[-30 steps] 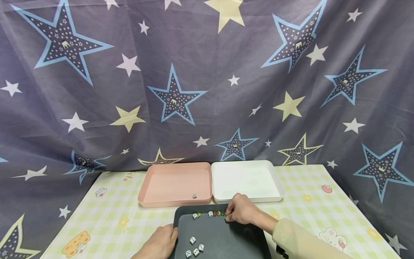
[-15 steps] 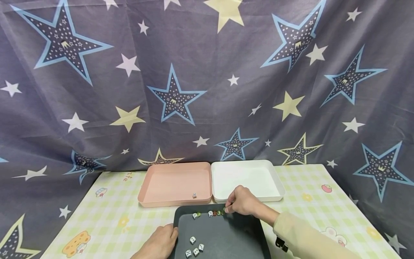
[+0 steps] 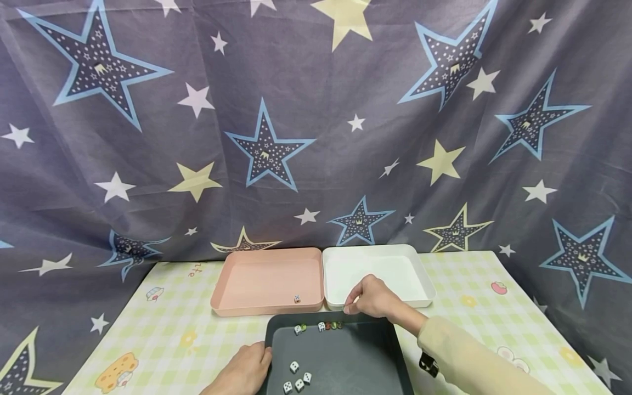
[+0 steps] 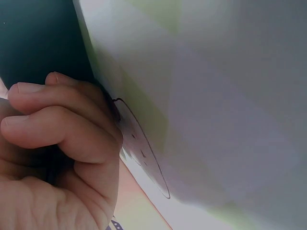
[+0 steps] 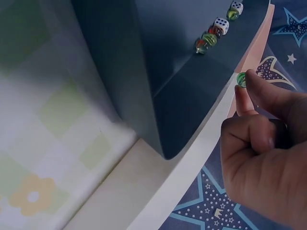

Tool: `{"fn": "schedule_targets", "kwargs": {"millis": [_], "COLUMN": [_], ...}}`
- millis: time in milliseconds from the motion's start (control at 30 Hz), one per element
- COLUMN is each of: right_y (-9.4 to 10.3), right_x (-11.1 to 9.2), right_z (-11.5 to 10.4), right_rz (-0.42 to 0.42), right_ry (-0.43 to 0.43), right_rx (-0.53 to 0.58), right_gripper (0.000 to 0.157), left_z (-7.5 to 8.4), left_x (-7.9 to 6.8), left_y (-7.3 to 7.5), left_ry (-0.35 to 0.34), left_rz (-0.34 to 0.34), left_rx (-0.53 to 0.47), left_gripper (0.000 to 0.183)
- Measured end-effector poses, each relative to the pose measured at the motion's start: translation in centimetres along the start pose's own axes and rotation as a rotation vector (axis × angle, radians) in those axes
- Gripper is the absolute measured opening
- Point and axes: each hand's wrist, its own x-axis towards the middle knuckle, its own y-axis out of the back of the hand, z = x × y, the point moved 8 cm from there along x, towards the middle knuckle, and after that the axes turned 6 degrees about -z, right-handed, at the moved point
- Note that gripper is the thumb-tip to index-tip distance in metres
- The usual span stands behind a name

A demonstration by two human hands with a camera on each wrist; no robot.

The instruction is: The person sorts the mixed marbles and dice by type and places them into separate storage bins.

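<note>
My right hand [image 3: 373, 297] is raised over the near edge of the white tray [image 3: 377, 271]. Between thumb and fingertip it pinches a green glass marble [image 5: 241, 80], plain in the right wrist view. My left hand [image 3: 245, 366] holds the left side of the dark grey tray [image 3: 345, 365], its fingers curled in the left wrist view. Along that tray's far wall lie a white die [image 3: 298, 329] beside a green marble [image 3: 303, 327], and another die [image 3: 321, 326] beside several coloured marbles [image 3: 333, 325]. Several more white dice [image 3: 299, 385] sit in its near left part.
Behind the dark tray, the pink tray [image 3: 266, 280] stands against the white one, with one small die [image 3: 297, 299] inside. A green checked cloth [image 3: 168, 329] covers the table. A star-patterned curtain [image 3: 316, 208] hangs behind.
My right hand has lifted from the dark tray's far edge and moved up toward the white tray, taking a marble with it. The left hand stays in place.
</note>
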Motion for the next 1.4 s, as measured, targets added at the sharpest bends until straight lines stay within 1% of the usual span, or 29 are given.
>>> {"fn": "schedule_targets", "kwargs": {"millis": [100,300,533,700,900,1100,1267,1400], "right_y": [0.3,0.8,1.4,1.8,2.0,2.2,2.4,2.6], "right_x": [0.2,0.6,1.0,1.3,2.0,2.6,3.1,3.2], "right_z": [0.2,0.3,0.8,1.2,1.6,2.0,2.4,2.5], "right_rz": [0.007,0.028,0.055,0.067,0.07,0.084,0.094,0.093], "right_ry": [-0.021,-0.026,-0.046,-0.059,-0.079,-0.088,-0.096,-0.094], "right_rx": [0.008,0.034,0.036,0.041,0.075,0.071,0.072,0.073], "right_gripper": [0.012,0.011,0.01,0.009,0.009,0.01,0.011,0.01], "left_z": [-0.1,-0.4,-0.1,0.0,0.1,0.0,-0.3,0.0], "left_x": [0.0,0.1,0.1,0.1,-0.3,-0.2,0.0,-0.1], "left_y": [0.0,-0.1,0.0,0.0,0.0,0.0,0.0,0.0], "left_ry": [0.005,0.01,0.005,0.014,0.031,0.043,0.034,0.04], "left_rz": [-0.009,0.005,0.011,0.015,0.018,-0.002,-0.007,-0.003], "left_rx": [-0.005,0.019,0.03,0.039,0.055,0.027,0.02,0.023], "left_gripper": [0.037,0.036,0.036,0.035,0.037,0.037,0.037,0.036]}}
